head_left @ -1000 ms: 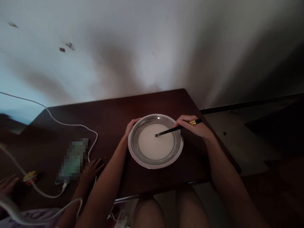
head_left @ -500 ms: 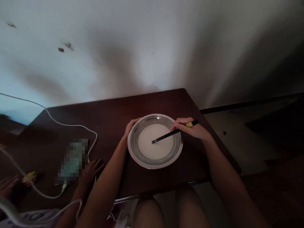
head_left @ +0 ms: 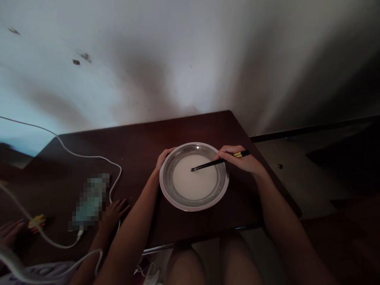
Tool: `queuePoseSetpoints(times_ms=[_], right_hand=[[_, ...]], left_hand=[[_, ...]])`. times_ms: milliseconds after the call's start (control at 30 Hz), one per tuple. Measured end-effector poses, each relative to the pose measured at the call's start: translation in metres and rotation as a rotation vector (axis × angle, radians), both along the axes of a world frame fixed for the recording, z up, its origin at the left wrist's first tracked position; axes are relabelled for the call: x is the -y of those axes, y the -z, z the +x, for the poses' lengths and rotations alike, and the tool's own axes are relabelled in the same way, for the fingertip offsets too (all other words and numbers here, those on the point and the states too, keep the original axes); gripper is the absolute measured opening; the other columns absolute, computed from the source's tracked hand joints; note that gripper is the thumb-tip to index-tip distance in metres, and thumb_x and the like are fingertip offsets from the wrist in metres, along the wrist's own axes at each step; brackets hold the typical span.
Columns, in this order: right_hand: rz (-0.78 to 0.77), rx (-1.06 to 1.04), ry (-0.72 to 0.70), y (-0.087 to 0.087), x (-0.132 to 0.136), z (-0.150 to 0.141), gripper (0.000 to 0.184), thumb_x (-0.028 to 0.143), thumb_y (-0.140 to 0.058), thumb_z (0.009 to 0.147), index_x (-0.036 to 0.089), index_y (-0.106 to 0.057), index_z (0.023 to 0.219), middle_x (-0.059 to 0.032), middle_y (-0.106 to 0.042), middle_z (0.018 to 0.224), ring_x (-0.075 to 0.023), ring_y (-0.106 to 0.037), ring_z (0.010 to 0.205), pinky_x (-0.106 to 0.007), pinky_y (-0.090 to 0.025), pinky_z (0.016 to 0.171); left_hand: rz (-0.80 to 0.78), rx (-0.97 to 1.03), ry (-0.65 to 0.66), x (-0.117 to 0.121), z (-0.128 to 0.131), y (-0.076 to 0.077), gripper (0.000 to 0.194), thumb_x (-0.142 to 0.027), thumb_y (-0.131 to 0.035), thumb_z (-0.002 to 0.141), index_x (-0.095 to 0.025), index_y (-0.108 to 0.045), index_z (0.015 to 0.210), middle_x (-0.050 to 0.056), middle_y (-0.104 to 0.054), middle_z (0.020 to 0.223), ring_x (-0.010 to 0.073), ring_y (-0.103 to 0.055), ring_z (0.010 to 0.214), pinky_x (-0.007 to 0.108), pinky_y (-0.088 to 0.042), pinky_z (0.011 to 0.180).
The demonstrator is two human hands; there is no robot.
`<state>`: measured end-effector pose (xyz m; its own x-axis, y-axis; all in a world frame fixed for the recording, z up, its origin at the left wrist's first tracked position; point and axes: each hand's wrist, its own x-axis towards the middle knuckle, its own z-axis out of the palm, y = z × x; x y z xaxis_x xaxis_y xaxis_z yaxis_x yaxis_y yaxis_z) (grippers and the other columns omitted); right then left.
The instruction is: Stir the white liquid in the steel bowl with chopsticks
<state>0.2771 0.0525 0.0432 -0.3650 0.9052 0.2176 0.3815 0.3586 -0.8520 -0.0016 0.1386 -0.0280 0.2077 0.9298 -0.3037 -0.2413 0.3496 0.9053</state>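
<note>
A wide metal bowl (head_left: 166, 190) stands on the dark table, holding a smooth white liquid (head_left: 194, 184). My left hand (head_left: 163, 158) grips the bowl's left rim, its fingers partly hidden behind the far side. Over the right rim, my right hand (head_left: 236, 157) is closed on a pair of black chopsticks (head_left: 209, 163) with yellow bands near the top. The chopsticks slant down to the left, and their tips meet the white liquid near the middle of the bowl.
Another person's hand (head_left: 114, 213) rests left of my forearm, beside a blurred-out phone (head_left: 90, 202) with a white cable (head_left: 86, 156). A second hand (head_left: 12, 231) and a small yellow object (head_left: 37, 223) lie farther left. The wall (head_left: 190, 71) borders the table's far edge.
The chopstick tips have moved slightly away from me, toward the bowl's far side, as my right hand shifted a little right. My left hand and the bowl have stayed put.
</note>
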Motion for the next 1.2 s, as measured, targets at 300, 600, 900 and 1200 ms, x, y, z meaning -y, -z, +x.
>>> queuePoseSetpoints(times_ms=[300,600,900,1200], right_hand=[[-0.004,0.002,-0.011,-0.0014,0.0004,0.0001,0.025,0.033,-0.048,0.086,0.019,-0.068,0.080,-0.0027,-0.067,0.082,-0.0144,-0.060,0.078,-0.026,-0.043,0.070],[-0.015,-0.046,0.010,-0.0022,0.0012,0.0018,0.025,0.033,-0.049,0.086,0.018,-0.067,0.078,-0.0024,-0.067,0.080,-0.0143,-0.061,0.077,-0.026,-0.044,0.071],[0.024,-0.010,0.036,0.0005,-0.0006,0.0026,0.023,0.032,-0.049,0.085,0.020,-0.068,0.080,-0.0024,-0.066,0.083,-0.0154,-0.061,0.081,-0.027,-0.044,0.073],[-0.035,-0.002,-0.079,0.0027,-0.0004,-0.0027,0.024,0.035,-0.050,0.085,0.019,-0.068,0.082,-0.0034,-0.067,0.084,-0.0154,-0.061,0.080,-0.027,-0.045,0.072]], left_hand=[[-0.012,-0.033,-0.031,0.0015,0.0014,-0.0032,0.026,-0.030,-0.052,0.066,-0.018,-0.071,0.079,0.003,-0.069,0.073,0.0222,-0.061,0.084,0.031,-0.047,0.077],[-0.011,-0.015,-0.017,0.0025,0.0005,-0.0017,0.027,-0.031,-0.052,0.068,-0.019,-0.072,0.081,0.003,-0.069,0.074,0.0215,-0.061,0.083,0.030,-0.047,0.077],[-0.012,-0.024,-0.023,0.0015,0.0015,-0.0025,0.028,-0.033,-0.055,0.064,-0.017,-0.071,0.080,0.004,-0.069,0.076,0.0231,-0.061,0.085,0.030,-0.047,0.076],[-0.005,-0.008,-0.031,0.0010,0.0002,-0.0010,0.026,-0.030,-0.054,0.067,-0.018,-0.073,0.081,0.003,-0.070,0.075,0.0227,-0.061,0.083,0.031,-0.048,0.075]])
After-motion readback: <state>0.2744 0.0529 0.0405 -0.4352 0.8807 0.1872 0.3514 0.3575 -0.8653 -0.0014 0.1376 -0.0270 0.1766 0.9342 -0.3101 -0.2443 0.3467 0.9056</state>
